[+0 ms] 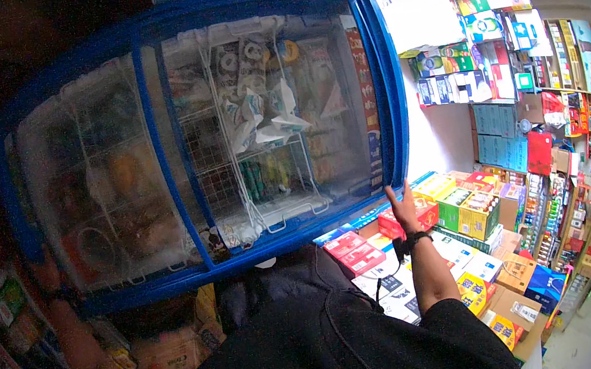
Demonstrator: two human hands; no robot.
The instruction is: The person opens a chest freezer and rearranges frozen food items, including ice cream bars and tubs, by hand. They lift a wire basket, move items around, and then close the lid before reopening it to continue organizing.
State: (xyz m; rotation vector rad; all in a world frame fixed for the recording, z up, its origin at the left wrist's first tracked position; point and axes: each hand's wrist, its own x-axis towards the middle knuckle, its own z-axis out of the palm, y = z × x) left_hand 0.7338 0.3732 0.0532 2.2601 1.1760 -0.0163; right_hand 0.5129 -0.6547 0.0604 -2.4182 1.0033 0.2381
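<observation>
A chest freezer with a blue frame (393, 84) and frosted sliding glass lids lies in front of me. My right hand (403, 207) is at its near right corner, thumb and fingers apart, with a black band on the wrist. My left hand (48, 273) is in deep shadow at the freezer's near left corner; its fingers are hard to make out. Through the glass show white wire baskets (233, 153) and white ice-cream wrappers (256, 116). Orange and green packages are blurred by frost.
Stacked cartons stand right of me, among them a red box (420, 214), a green box (457, 212) and white boxes (397, 287). Beyond are blue cartons (497, 137) and shelves of bottled goods (552, 197). A brown carton (167, 358) sits in shadow at lower left.
</observation>
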